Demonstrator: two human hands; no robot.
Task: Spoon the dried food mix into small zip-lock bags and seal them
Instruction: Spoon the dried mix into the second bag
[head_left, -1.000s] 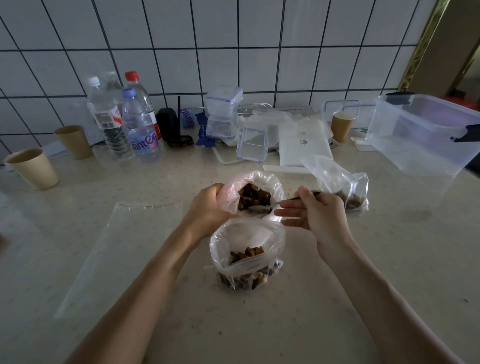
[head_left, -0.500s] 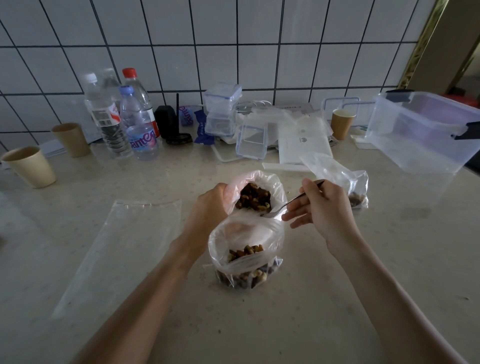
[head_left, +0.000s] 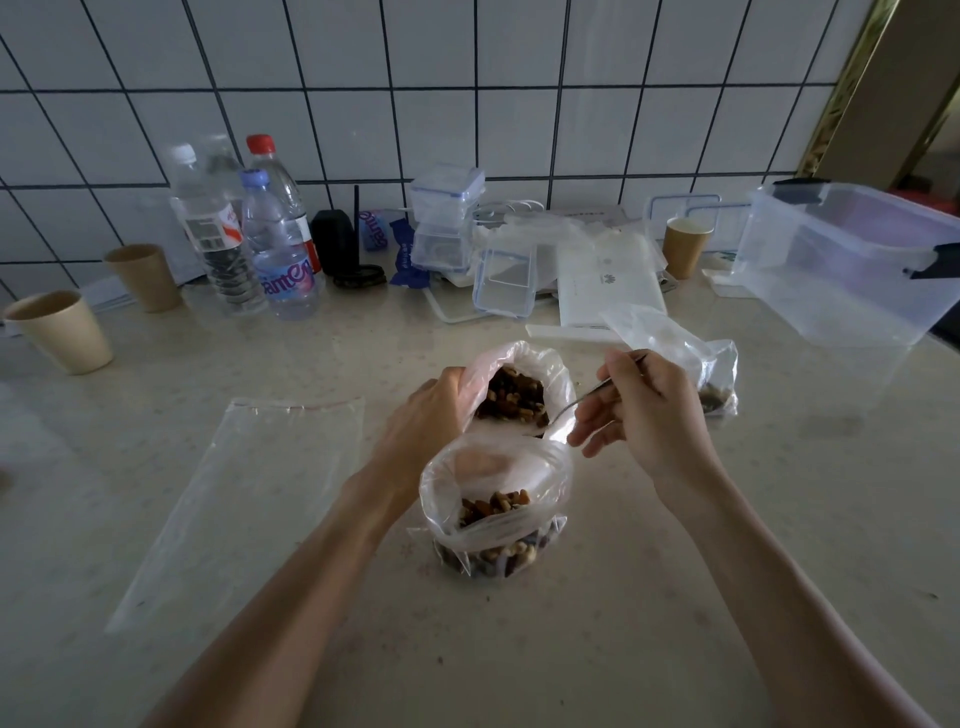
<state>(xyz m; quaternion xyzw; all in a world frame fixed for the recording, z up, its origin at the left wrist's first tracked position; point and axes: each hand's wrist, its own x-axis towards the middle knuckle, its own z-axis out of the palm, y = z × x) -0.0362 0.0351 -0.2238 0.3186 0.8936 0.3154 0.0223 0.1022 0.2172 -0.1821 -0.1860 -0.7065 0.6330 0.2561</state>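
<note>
**Fingers on the spoon and bag, 2 bags of mix open**

Fingers (head_left: 621, 382) of the right hand (head_left: 644, 415) are curled around the handle of a metal spoon (head_left: 584, 397), pinching it near its upper end. From there the spoon slants down and left, with its bowl at the right rim of the far bag (head_left: 558, 374); whether the bowl carries any mix cannot be told. On the other side, the left hand (head_left: 428, 415) grips the far bag's left wall, fingers wrapped over the plastic and holding its mouth wide. Dried mix (head_left: 511, 400) of nuts and dark fruit fills this bag nearly to the rim.

Just in front of it, touching it, stands the near bag (head_left: 540, 478), upright and open on the surface (head_left: 675, 597), about half full of the same mix, with neither hand on it. An empty flat bag (head_left: 244, 499) lies to the left, well apart from both hands. Behind the right hand sits a third bag (head_left: 717, 364) with a little mix at the bottom.
</note>
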